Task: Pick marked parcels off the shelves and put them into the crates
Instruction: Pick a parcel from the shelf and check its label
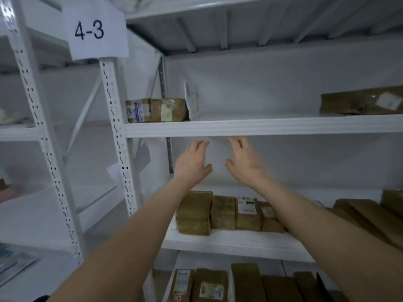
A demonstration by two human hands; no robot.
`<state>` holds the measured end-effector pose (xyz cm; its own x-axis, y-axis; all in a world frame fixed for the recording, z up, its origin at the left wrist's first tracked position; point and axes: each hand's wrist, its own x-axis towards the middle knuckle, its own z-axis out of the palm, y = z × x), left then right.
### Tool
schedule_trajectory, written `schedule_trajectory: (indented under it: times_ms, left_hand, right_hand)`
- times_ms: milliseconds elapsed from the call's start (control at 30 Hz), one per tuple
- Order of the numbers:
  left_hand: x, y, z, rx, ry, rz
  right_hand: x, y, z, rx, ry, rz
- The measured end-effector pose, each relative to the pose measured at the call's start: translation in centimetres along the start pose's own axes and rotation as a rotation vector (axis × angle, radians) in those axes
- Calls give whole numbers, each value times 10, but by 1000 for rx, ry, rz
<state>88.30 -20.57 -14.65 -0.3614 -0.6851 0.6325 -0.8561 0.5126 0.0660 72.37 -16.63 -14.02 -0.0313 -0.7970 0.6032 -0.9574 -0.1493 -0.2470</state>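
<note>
left grip [193, 162] and right grip [244, 160] are raised side by side at mid-frame, fingers spread, holding nothing, just below a white shelf edge [272, 127]. brown parcels [222, 212] stand in a row on the shelf beneath them, lower centre.

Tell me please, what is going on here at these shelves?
A person reaches with both bare arms into a white shelf unit under the sign marked 4-3. The left hand and the right hand are open and hold nothing. They hover side by side just below the upper shelf. A row of brown parcels stands on the shelf under the hands, and a few more lie on the upper shelf. No parcel is picked yet, and no crate is in view.
</note>
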Motion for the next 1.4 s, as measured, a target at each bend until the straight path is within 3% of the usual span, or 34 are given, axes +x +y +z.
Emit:
schedule_trajectory:
  times_ms: [133, 267, 667, 800, 900, 1000, 1100, 1200, 1267, 1400]
  left_hand:
    - [50, -8, -27, -33, 203, 42]
    - [97, -37, -44, -28, 303, -27]
    - [247, -80, -54, 5, 160, -268]
    - [264, -71, -38, 92, 257, -162]
    - [273, -57, -32, -179, 361, -126]
    - [277, -38, -27, -828, 406, -256]
    - [270, -7, -22, -1416, 320, -353]
    - [259, 29, -15, -1554, 246, -378]
    - [254, 47, -10, -1570, 198, -380]
    - [249, 70, -2, -1379, 113, -324]
  right_hand:
    - [46, -9, -26, 2, 127, -23]
    - [95, -23, -30, 34, 147, 16]
    - [198, -9, -3, 67, 75, 162]
    - [198, 17, -14, 54, 85, 217]
    - [196, 34, -23, 119, 101, 260]
    - [192, 49, -34, 351, 147, 325]
    - [190, 65, -50, 746, 161, 469]
    - [187, 80, -64, 1040, 101, 482]
    - [189, 94, -70, 1151, 211, 467]
    - [184, 126, -90, 987, 375, 540]
